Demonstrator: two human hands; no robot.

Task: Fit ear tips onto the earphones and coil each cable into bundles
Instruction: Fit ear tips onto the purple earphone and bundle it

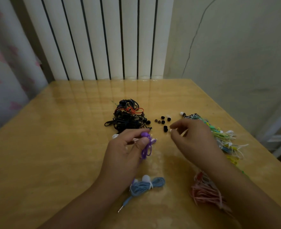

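Two bare hands working close together over the desk

The left hand is reaching in from the lower left, its fingers curling and its thumb pressing, so the grip is closing on a purple earphone. The right hand is coming from the lower right, forearm raised, with thumb and forefinger pinching something small and pale at their tips; what it is cannot be told.

Glossy yellow-brown wooden table. White ribbed radiator behind it. Pink-patterned white curtain far left. Cracked grey-green wall right.
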